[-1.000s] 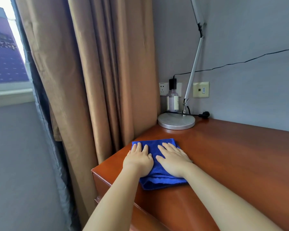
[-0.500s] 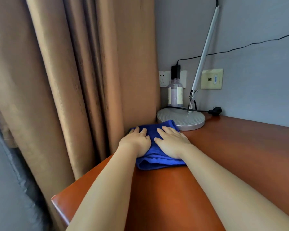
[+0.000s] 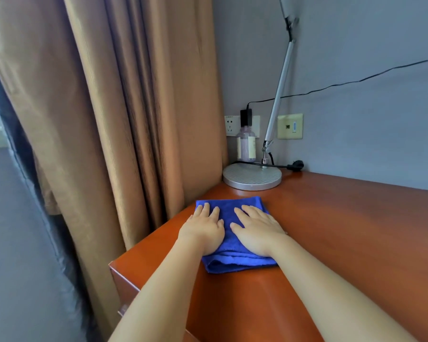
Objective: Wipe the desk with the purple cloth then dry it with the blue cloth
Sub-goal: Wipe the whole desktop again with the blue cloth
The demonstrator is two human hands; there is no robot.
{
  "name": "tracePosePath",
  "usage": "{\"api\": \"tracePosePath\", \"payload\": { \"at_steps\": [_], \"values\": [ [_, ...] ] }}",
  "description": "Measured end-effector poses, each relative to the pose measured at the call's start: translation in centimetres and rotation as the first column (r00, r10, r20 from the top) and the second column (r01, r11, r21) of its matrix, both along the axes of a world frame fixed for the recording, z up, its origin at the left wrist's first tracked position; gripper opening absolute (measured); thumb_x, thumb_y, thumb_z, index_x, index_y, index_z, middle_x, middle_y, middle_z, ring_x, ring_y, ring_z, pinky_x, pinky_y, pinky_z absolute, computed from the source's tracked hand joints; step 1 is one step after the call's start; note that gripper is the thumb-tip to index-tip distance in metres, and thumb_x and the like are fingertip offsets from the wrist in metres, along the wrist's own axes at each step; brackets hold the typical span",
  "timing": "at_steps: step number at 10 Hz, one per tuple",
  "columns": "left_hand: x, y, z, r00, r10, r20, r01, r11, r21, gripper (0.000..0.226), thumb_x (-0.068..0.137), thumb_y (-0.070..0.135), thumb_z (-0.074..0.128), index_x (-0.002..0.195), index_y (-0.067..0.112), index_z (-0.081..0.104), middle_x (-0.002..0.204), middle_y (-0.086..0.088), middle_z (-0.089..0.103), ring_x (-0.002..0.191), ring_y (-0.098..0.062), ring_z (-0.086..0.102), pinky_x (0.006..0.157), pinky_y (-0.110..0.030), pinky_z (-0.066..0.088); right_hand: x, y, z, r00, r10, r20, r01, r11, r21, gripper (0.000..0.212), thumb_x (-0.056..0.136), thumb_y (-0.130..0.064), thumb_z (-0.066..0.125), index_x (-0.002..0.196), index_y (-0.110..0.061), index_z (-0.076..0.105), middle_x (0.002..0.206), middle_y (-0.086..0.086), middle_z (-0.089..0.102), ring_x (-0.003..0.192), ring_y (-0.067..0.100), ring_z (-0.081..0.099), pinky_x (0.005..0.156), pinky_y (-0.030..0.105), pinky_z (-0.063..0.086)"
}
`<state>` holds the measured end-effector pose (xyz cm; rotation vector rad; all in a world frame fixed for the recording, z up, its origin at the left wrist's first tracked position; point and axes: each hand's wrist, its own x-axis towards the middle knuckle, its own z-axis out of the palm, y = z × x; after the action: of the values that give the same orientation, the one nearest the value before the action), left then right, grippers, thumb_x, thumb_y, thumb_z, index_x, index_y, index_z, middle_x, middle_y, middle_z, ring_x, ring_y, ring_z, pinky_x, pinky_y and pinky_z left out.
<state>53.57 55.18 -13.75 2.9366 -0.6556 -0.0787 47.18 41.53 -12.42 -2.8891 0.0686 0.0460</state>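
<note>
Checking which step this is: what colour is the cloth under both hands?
Blue; the folded terry cloth shows plainly in the head view.

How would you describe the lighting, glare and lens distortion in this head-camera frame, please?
Head view: soft daylight comes from the window side at far left; the curtain edge there looks smeared. A pale sheen lies on the desk near the lamp base. Wide-angle bending bows the lamp arm and stretches both forearms. The blue cloth, left hand and right hand are sharp.
</note>
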Motion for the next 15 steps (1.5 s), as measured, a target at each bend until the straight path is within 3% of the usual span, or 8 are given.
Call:
{"api": "tracePosePath", "payload": {
  "at_steps": [2, 3, 7, 15],
  "values": [
    [1.2, -0.1, -0.2, 0.999, -0.032, -0.024, 0.033, 0.998, 0.048, 0.054, 0.104, 0.032, 0.014, 0.152, 0.009, 0.011, 0.161, -0.011, -0.002, 0.147, -0.028, -0.009, 0.120, -0.043, 0.006, 0.7, -0.2, 0.2, 1.000, -0.031, 0.005, 0.031, 0.999, -0.041, 0.062, 0.100, -0.052, 0.021, 0.155, -0.027, 0.009, 0.160, -0.004, 0.008, 0.147, 0.016, 0.004, 0.119, 0.038, 0.006],
    [2.7, -0.6, 0.1, 1.000, -0.023, 0.003, 0.023, 1.000, -0.014, 0.052, 0.104, 0.029, 0.021, 0.152, 0.009, 0.016, 0.160, -0.009, 0.005, 0.148, -0.026, -0.001, 0.120, -0.041, 0.005, 2.7, -0.8, 0.1, 0.999, -0.046, 0.019, 0.046, 0.998, -0.048, 0.062, 0.099, -0.052, 0.022, 0.154, -0.027, 0.010, 0.160, -0.003, 0.009, 0.147, 0.017, 0.004, 0.118, 0.039, 0.007],
    [9.3, -3.3, 1.5, 0.996, -0.082, -0.038, 0.083, 0.996, 0.032, 0.050, 0.105, 0.028, 0.014, 0.153, 0.019, 0.004, 0.161, -0.006, -0.004, 0.148, -0.019, -0.005, 0.120, -0.042, 0.004, 8.7, -2.6, -0.3, 0.993, -0.109, 0.039, 0.111, 0.993, -0.034, 0.062, 0.099, -0.051, 0.020, 0.154, -0.027, 0.005, 0.162, -0.002, 0.000, 0.148, 0.017, -0.002, 0.118, 0.039, 0.004],
    [-10.6, -0.5, 1.4, 0.997, -0.059, -0.041, 0.061, 0.997, 0.045, 0.052, 0.104, 0.034, 0.013, 0.154, 0.022, 0.003, 0.161, -0.003, -0.006, 0.148, -0.017, -0.006, 0.119, -0.040, 0.003, -10.1, -0.6, -0.6, 0.997, -0.082, 0.017, 0.082, 0.996, -0.037, 0.063, 0.100, -0.054, 0.018, 0.155, -0.027, 0.005, 0.162, -0.003, -0.002, 0.148, 0.014, -0.005, 0.119, 0.037, -0.001]
  ]
}}
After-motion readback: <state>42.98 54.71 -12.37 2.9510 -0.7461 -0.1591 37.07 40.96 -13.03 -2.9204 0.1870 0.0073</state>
